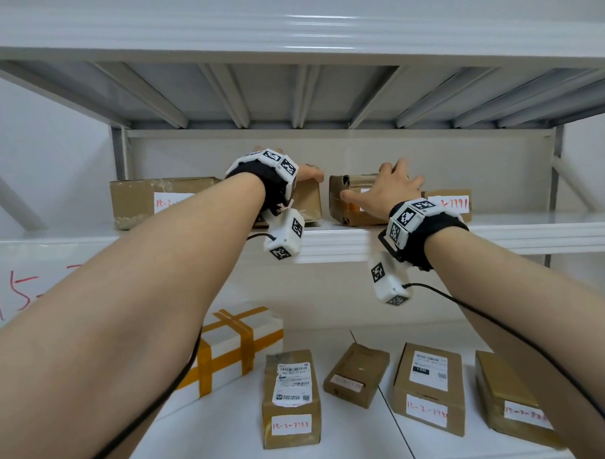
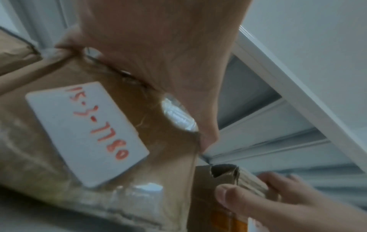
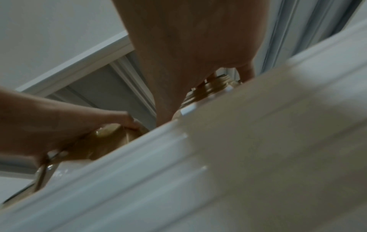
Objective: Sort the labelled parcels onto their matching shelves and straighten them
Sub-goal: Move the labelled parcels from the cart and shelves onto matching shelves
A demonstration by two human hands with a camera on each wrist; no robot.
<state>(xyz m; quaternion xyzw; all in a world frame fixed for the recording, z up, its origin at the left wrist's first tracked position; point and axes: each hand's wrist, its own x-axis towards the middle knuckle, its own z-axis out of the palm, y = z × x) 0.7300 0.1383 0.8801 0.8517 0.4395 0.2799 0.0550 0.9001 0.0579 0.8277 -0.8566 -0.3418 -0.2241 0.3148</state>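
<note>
On the upper shelf (image 1: 329,245) stand two brown parcels side by side with a small gap between them. My left hand (image 1: 306,174) lies over the top of the left parcel (image 1: 308,203) and grips it, thumb down its right corner. That parcel's white label (image 2: 79,125) reads 15-3-7780 in red. My right hand (image 1: 389,188) holds the crumpled, taped parcel (image 1: 345,207), fingers spread on top and thumb (image 2: 224,196) on its front face. In the right wrist view the shelf's front edge (image 3: 238,157) hides most of both parcels.
A large brown box (image 1: 163,203) stands left of my left hand and a small labelled box (image 1: 447,203) right of my right hand. On the lower shelf lie a white box with orange tape (image 1: 236,348) and several labelled brown parcels (image 1: 291,398). The shelf above hangs close overhead.
</note>
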